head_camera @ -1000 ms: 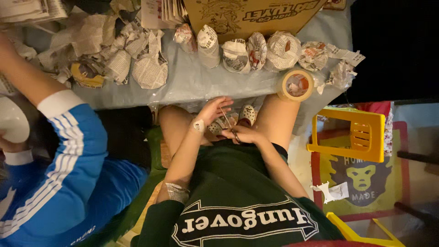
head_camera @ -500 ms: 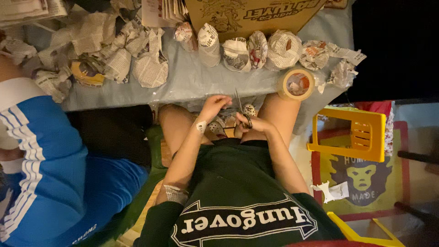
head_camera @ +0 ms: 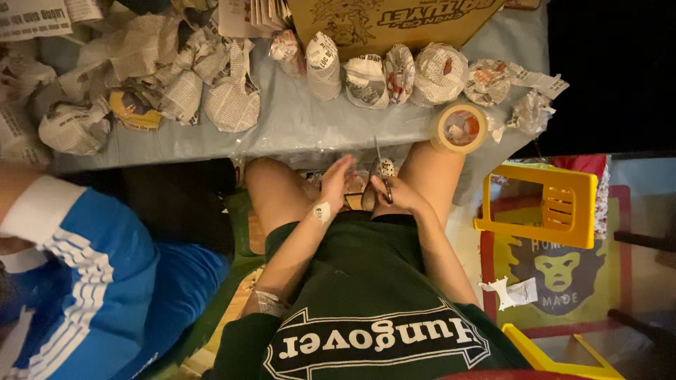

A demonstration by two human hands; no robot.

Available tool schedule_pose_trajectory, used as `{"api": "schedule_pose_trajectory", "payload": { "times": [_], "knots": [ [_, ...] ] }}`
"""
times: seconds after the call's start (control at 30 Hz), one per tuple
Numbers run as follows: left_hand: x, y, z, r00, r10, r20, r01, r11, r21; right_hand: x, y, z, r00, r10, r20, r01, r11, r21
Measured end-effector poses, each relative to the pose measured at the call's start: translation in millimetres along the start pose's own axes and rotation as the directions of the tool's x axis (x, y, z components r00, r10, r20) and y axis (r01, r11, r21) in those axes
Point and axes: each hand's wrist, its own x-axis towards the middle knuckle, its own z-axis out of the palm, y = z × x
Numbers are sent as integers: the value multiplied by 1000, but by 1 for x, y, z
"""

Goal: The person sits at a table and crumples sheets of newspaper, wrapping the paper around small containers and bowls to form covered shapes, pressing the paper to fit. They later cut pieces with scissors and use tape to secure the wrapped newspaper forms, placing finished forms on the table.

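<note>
Centre frame, below the pale blue surface [head_camera: 296, 127] edge: right hand [head_camera: 396, 198] clenched on slim metal scissors [head_camera: 375, 176], blades up. Left hand [head_camera: 336, 181] released, beside. Stiff, light, sharp; grip at handles.

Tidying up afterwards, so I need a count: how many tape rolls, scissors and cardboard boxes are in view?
tape rolls: 1
scissors: 1
cardboard boxes: 1
Total: 3

Brown printed cardboard box [head_camera: 394, 24] behind newspaper-wrapped bundles [head_camera: 398, 74] on table.
</note>
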Motion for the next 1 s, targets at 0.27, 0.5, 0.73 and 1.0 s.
{"api": "schedule_pose_trajectory", "payload": {
  "times": [0.27,0.5,0.73,1.0],
  "knots": [
    [13,-9,30,938,268,-221,-304,941,-149,-8,-7,8,997,70,-17,-69,996,58],
    [24,12,41,922,65,-382,-85,996,-36,0,-1,15,1000,-21,24,18,996,87],
    [33,-1,36,962,-96,-256,122,989,89,3,3,13,998,-47,39,39,980,193],
    [31,-22,29,921,-337,198,223,869,442,-11,-1,2,1000,-27,0,27,985,168]
  ]
}}
